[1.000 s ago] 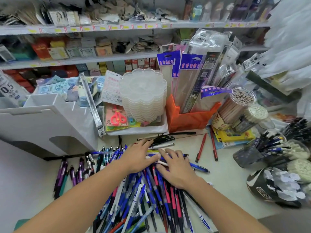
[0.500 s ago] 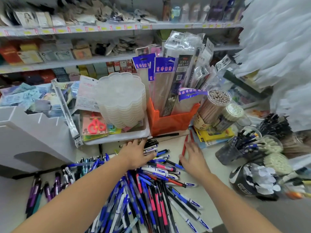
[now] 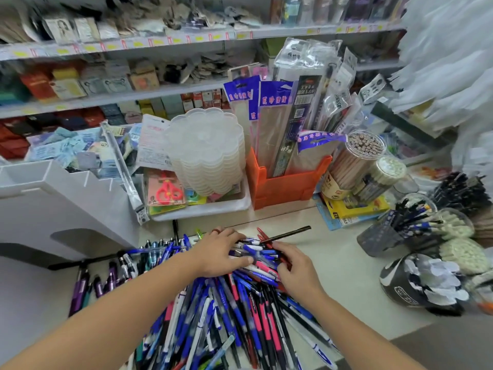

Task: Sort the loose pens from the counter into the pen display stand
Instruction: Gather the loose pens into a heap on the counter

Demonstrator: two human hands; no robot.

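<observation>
Pens (image 3: pixel 240 316) lie heaped nearest the camera, blue, pink and black barrels fanned across the pale surface (image 3: pixel 346 265) between the person's forearms. At the far end of the heap both hands work a small bundle of blue and white pens (image 3: pixel 260 253). Judging from this, the bundle could spill: the barrels cross at odd angles, so a lift from one end would let loose ones slide out and roll toward the surface's edge. One black pen (image 3: pixel 288 233) and a red one already jut out beyond the fingers, and could be flicked away if the hands close further. The left hand (image 3: pixel 218 252) lies over the bundle with fingers nearly straight and the thumb tucked along its near side, a loose grip that presses rather than pinches. The right hand (image 3: pixel 296 265) has its fingers curled in against the bundle's right end, seemingly closing on it. Farther left, purple pens (image 3: pixel 90 284) lie in a row, and behind them stands the white pen display stand (image 3: pixel 53 193), its visible slots unfilled.
</observation>
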